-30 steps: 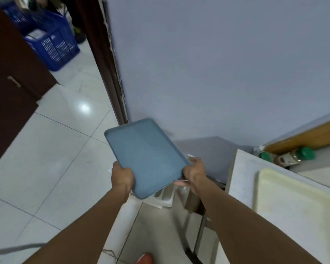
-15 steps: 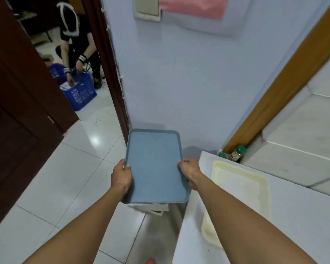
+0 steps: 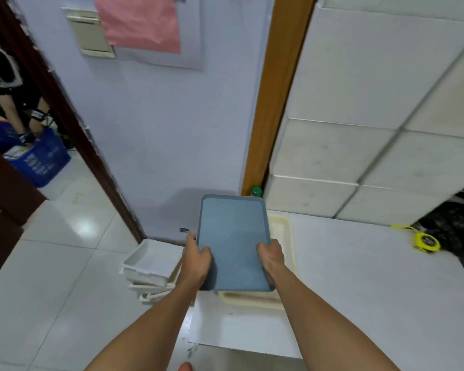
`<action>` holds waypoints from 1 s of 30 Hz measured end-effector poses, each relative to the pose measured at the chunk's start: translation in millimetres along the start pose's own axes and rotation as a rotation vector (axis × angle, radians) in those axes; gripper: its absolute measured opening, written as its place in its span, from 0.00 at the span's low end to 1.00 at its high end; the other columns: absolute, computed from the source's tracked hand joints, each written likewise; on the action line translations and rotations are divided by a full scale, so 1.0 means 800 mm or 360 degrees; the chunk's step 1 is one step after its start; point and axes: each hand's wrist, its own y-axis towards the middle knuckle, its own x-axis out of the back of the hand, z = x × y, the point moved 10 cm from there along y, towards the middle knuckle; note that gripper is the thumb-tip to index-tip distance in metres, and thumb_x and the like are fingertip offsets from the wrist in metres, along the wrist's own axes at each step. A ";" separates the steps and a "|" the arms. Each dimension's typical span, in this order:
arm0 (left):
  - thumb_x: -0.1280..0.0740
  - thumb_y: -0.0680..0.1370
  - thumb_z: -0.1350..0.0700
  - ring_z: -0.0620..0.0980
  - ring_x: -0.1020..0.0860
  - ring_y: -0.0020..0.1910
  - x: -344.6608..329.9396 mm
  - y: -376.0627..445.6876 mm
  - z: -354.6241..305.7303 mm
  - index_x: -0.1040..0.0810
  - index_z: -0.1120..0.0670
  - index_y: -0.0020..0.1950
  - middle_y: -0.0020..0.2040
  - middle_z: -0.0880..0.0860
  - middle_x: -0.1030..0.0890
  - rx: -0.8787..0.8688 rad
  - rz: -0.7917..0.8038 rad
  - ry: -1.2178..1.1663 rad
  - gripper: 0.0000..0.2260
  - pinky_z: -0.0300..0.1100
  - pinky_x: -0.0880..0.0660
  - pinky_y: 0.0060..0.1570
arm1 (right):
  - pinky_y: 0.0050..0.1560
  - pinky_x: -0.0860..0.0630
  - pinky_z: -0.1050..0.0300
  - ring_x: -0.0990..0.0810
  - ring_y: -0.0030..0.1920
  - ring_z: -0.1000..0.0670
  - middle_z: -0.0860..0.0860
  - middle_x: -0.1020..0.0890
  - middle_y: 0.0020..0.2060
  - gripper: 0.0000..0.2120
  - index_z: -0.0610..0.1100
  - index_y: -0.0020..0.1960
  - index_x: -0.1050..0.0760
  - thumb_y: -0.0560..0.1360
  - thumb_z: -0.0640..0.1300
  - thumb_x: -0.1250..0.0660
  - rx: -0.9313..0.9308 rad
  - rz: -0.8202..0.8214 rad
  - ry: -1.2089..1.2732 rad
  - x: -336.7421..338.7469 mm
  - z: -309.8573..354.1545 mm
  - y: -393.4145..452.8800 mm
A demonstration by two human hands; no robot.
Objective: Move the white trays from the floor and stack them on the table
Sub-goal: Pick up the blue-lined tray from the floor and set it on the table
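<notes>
I hold a flat blue-grey tray (image 3: 233,236) level in both hands, above the left end of the white table (image 3: 359,285). My left hand (image 3: 197,259) grips its left edge and my right hand (image 3: 271,257) grips its right edge. Directly under it a cream tray (image 3: 283,231) lies on the table, mostly hidden by the blue-grey one. On the floor to the left of the table sits a stack of white trays (image 3: 150,266), partly behind my left forearm.
A yellow tape measure (image 3: 425,242) lies on the table's right side, next to a dark bag (image 3: 456,226). A green-capped bottle (image 3: 257,191) stands at the wall corner. Through the doorway at left, a person bends over a blue crate (image 3: 38,159).
The blue-grey tray has moved right, from over the floor to over the cream tray on the table. My view has swung right and up, showing more of the table and the floor stack.
</notes>
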 end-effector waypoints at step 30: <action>0.34 0.75 0.58 0.57 0.40 0.74 -0.182 0.004 0.072 0.47 0.52 0.76 0.76 0.53 0.42 0.0088 0.0316 0.0201 0.34 0.52 0.39 0.74 | 0.78 0.52 0.44 0.47 0.78 0.43 0.45 0.43 0.78 0.32 0.40 0.77 0.45 0.75 0.41 0.42 -0.0006 -0.0420 -0.0705 0.054 -0.100 0.093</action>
